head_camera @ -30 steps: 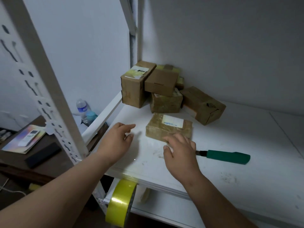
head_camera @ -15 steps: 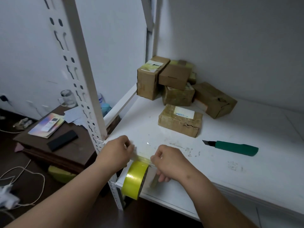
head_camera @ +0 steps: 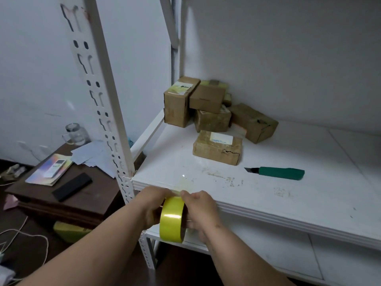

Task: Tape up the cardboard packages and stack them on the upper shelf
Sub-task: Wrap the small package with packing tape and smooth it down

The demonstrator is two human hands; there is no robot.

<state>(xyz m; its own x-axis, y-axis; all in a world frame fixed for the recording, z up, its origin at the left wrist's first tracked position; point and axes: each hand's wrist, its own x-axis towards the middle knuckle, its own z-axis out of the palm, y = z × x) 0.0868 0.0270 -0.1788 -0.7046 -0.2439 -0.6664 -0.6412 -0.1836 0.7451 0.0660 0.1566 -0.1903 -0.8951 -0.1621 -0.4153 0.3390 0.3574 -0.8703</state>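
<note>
A roll of yellow tape [head_camera: 172,219] stands on edge in front of the near lip of the white shelf [head_camera: 268,195], held between both hands. The left hand [head_camera: 153,205] wraps the roll's left side, fingers curled around it. The right hand [head_camera: 198,209] grips the right side, and its thumb and forefinger pinch at the top of the roll, where a short clear strip of tape [head_camera: 183,183] runs up onto the shelf's edge.

Farther back on the shelf lies a flat cardboard package [head_camera: 217,147] with a white label on top and a torn seam on its near face. Behind it, in the far left corner against the wall, more cardboard packages [head_camera: 206,106] sit piled together, one upright at the left, others leaning on each other, one tilted off to the right. A green-handled utility knife [head_camera: 278,172] lies to the right of the flat package, blade pointing left, well apart from the hands.

A slotted white upright [head_camera: 101,104] of the shelf frame rises at the left. Beyond it stands a dark wooden desk [head_camera: 82,199] carrying a glass jar [head_camera: 75,134], loose papers [head_camera: 90,155], a colourful booklet with a white remote on it [head_camera: 51,169] and a black flat object [head_camera: 72,186]. White cable [head_camera: 22,238] trails on the floor at the near left.
</note>
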